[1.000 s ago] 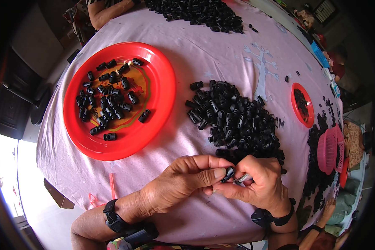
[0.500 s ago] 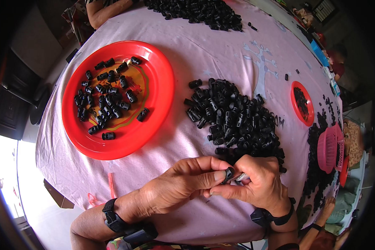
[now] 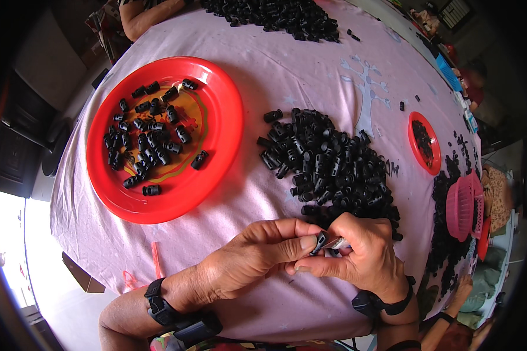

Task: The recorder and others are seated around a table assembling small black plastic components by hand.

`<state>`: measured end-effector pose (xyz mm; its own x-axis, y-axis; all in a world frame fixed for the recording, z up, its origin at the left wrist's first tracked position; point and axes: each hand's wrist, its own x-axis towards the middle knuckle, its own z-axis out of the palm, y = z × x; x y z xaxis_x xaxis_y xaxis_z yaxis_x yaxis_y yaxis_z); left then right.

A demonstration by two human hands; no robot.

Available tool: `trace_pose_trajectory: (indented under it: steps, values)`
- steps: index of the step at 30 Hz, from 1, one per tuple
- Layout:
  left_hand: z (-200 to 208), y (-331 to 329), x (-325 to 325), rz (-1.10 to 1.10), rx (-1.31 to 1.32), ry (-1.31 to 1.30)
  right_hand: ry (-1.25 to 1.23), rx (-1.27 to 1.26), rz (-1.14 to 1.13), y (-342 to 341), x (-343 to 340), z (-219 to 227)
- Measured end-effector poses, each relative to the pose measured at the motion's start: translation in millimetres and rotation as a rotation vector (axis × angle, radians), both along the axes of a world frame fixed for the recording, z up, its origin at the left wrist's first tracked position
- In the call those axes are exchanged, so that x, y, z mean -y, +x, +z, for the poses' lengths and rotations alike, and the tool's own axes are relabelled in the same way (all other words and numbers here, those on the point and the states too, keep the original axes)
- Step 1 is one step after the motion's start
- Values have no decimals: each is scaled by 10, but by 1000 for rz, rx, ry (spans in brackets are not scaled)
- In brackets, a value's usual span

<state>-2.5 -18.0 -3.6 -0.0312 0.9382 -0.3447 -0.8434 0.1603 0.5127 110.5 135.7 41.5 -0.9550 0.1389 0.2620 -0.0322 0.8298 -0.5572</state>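
Observation:
Near the front edge of the table, my left hand [image 3: 249, 254] pinches one small black plastic cord lock [image 3: 318, 243] between thumb and fingertips. My right hand [image 3: 366, 254] is closed around a thin, pale metal blade [image 3: 336, 244], mostly hidden in the fingers. The blade's end is close against the cord lock; I cannot tell whether it touches. Just beyond my hands lies a heap of black cord locks [image 3: 325, 158]. A red plate [image 3: 222, 152] to the left holds several more, scattered over its patterned middle.
A pink cloth [image 3: 257, 70] covers the table. Another black heap [image 3: 281, 17] lies at the far side near a person's arm [image 3: 140, 20]. At right are a small red dish [image 3: 416, 140], a pink basket [image 3: 459, 207], more black pieces and another person's hand [image 3: 464, 288].
The cord lock has turned slightly in my left fingers, and more of the blade shows beside it. Both hands stay in nearly the same place.

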Motion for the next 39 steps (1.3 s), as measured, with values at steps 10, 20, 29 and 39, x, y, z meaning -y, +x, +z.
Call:
trace_pose_trajectory:
  steps: [10,20,29,39]
  values:
    - [-16,20,-3,14,84,-23,-31,17,-4,2,-7,-17]
    - [-22,36,14,19,86,-28,10,3,1,23,-27,-74]
    - [-30,4,31,0,121,-25,25,-15,-7,19,-12,-64]
    - [-11,-5,24,-3,112,-46,-45,-32,-21,-8,17,-46]
